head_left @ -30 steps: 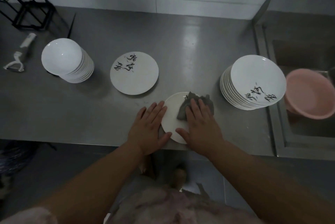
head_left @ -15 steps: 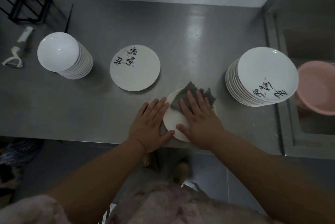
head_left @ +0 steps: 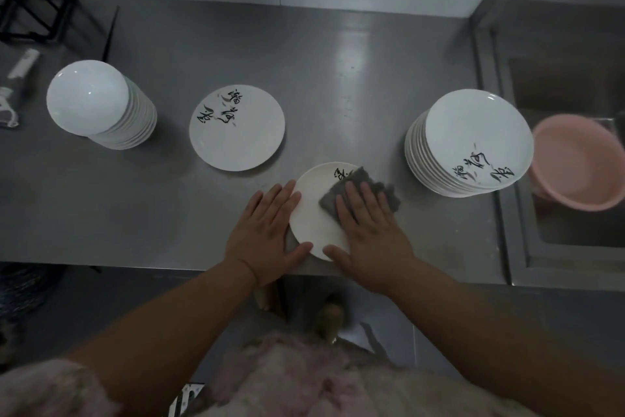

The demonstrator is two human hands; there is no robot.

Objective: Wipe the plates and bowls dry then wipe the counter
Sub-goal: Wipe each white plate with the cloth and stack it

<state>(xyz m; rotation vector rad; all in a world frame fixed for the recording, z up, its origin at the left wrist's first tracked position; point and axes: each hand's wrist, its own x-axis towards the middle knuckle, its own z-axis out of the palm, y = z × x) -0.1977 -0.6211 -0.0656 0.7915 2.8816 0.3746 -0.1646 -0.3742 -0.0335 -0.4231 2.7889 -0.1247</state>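
Plate [head_left: 314,214] at lower centre of frame, on the counter [head_left: 135,214] near its front edge, mid-wipe. Right hand [head_left: 367,230] presses the grey cloth [head_left: 362,190] flat onto it, fingers straight and spread. Left hand [head_left: 265,230] steadies the plate's left rim, fingers extended, thumb at the near rim, gripping nothing. Further back, centre-left: single plate [head_left: 236,127], likely done. Right: plate stack [head_left: 470,143], probably still to do. Upper left: bowl stack [head_left: 99,104], status unclear. Counter wipe not started. Early in the job, I'd say.
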